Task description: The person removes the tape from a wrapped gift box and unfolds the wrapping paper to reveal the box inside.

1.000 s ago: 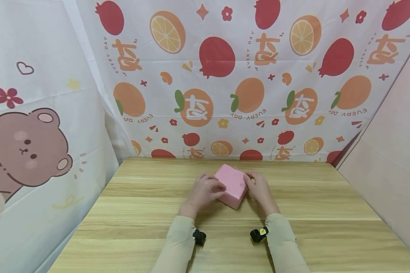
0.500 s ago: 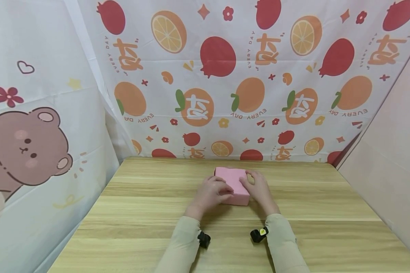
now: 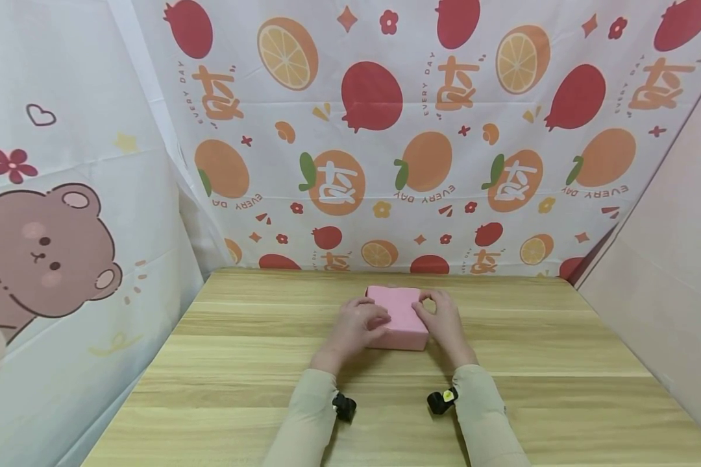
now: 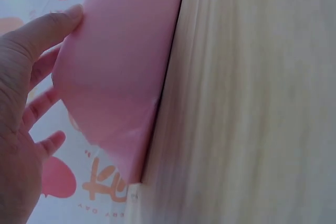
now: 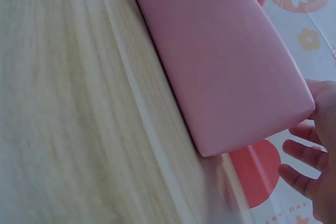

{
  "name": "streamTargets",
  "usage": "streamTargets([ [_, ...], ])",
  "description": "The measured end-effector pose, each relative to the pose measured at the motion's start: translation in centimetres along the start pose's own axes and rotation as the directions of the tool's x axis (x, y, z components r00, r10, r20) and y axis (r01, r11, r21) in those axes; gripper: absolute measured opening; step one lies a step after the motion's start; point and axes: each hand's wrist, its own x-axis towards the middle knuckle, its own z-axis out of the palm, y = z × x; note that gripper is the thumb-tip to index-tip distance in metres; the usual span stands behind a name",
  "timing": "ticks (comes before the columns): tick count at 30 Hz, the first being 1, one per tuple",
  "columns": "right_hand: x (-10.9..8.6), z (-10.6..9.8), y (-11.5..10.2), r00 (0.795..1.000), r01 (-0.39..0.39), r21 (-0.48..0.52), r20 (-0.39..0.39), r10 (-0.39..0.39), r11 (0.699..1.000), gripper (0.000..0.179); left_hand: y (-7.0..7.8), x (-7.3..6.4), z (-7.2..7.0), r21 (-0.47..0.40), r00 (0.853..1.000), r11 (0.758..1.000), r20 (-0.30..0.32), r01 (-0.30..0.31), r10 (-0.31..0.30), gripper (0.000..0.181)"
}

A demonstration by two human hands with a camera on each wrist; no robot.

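Note:
A pink paper-covered box point(image 3: 403, 340) lies on the wooden table, its long front face toward me. In the left wrist view, a slanting fold closes the near end of the box point(image 4: 121, 66). My left hand point(image 3: 356, 324) grips its left side; the thumb presses the upper edge and the other fingers bend loosely around the end. At the right, my right hand point(image 3: 444, 321) holds the top corner with thumb and index finger. Its remaining fingers point(image 5: 302, 153) hang apart beyond the box end in the right wrist view. The underside of the box is hidden.
The wooden table point(image 3: 239, 376) runs back to a fruit-printed curtain point(image 3: 374, 155). A bear-printed cloth point(image 3: 47, 253) hangs at the left and a pale panel point(image 3: 660, 272) stands at the right. Black wrist cameras point(image 3: 344, 407) sit on both sleeves.
The box has turned from a diagonal position to face me squarely. My left hand shifted right with the turn, then slightly back left; my right hand stayed nearly in place.

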Motion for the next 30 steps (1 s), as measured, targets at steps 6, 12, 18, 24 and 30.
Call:
streamTargets([
  [6, 0.1, 0.2, -0.1, 0.997, 0.071, -0.008, -0.034, -0.071, 0.997, 0.013, -0.9, -0.2, -0.2, -0.006, 0.997, 0.997, 0.035, 0.074, -0.074, 0.033],
  [12, 0.1, 0.3, -0.1, 0.997, 0.077, 0.002, -0.017, -0.077, 0.997, 0.014, -0.8, -0.2, -0.5, -0.042, 0.991, 0.992, 0.067, 0.120, -0.117, 0.037],
  [18, 0.1, 0.3, 0.0, 0.997, 0.070, -0.030, -0.030, -0.071, 0.997, 0.014, -0.9, -0.3, -0.5, -0.038, 0.988, 0.990, 0.073, 0.137, -0.134, 0.037],
  [24, 0.0, -0.5, -0.1, 0.999, -0.019, -0.049, -0.036, 0.017, 0.999, 0.014, -0.8, -0.2, -0.7, -0.038, 0.985, 0.987, 0.087, 0.155, -0.151, 0.038],
  [30, 0.1, -1.1, 0.2, 0.998, -0.035, -0.043, -0.059, 0.033, 0.998, 0.015, -0.8, -0.1, -0.8, -0.042, 0.982, 0.985, 0.093, 0.168, -0.164, 0.037],
])
